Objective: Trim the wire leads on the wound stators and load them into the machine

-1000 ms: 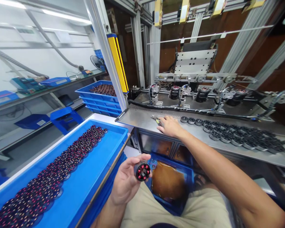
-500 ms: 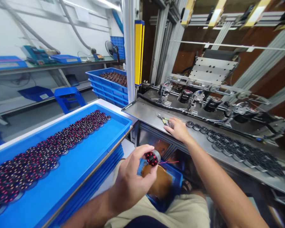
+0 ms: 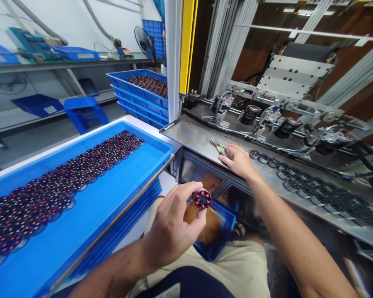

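My left hand (image 3: 170, 223) pinches a small round black motor stator (image 3: 202, 198) with red windings between its fingertips, the wound face turned up toward me. My right hand (image 3: 238, 161) lies on the steel bench (image 3: 192, 136), its fingertips by the green handles of a small pair of pliers (image 3: 217, 147). The pliers lie on the bench, and I cannot see that the hand grips them.
A wide blue tray (image 3: 81, 174) with rows of stators lies left of me. Stacked blue crates (image 3: 139, 91) hold more wound parts. Grey round parts (image 3: 311, 186) line the bench to the right. Behind it stands a machine with fixtures (image 3: 251, 116). A blue bin (image 3: 219, 231) sits below.
The stator has moved from my left palm to my left fingertips, and its red face has turned upward. The view has swung, and my right hand has stayed by the pliers.
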Available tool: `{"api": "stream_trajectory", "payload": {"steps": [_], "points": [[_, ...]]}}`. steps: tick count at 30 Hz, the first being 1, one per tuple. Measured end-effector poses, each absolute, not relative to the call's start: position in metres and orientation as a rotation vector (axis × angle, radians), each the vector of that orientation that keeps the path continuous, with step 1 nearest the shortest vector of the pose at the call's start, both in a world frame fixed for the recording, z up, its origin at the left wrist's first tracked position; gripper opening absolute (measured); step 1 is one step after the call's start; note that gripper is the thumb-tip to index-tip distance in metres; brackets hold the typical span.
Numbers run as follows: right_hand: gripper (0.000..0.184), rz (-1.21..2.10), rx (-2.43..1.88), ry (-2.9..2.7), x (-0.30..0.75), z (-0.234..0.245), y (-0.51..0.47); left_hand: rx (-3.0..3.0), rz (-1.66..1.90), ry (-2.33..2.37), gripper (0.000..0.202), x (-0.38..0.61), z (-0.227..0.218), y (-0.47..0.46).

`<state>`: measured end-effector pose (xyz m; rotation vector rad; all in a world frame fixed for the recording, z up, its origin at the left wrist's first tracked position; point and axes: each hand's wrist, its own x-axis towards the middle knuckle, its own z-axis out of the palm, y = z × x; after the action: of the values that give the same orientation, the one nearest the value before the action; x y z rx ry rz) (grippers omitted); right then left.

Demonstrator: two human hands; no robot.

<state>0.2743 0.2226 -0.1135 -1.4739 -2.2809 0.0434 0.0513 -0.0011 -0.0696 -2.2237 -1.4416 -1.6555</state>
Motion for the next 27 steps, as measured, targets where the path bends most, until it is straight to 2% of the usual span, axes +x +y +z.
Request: {"api": "stream_trajectory", "payload": {"steps": [10, 22, 27], "points": [[0.040, 0.052, -1.459, -2.271, 0.275, -0.114, 0.223, -2.215, -1.644, -1.553, 0.057, 0.053, -0.077, 0.000], [0.041, 0.063, -1.489, -2.265, 0.273, -0.109, 0.220, -2.313, -1.927, -1.392, 0.075, 0.054, -0.087, 0.001], [0.052, 0.075, -1.537, -2.229, 0.270, -0.106, 0.214, -2.358, -2.015, -1.460, 0.069, 0.049, -0.088, 0.004]]}}
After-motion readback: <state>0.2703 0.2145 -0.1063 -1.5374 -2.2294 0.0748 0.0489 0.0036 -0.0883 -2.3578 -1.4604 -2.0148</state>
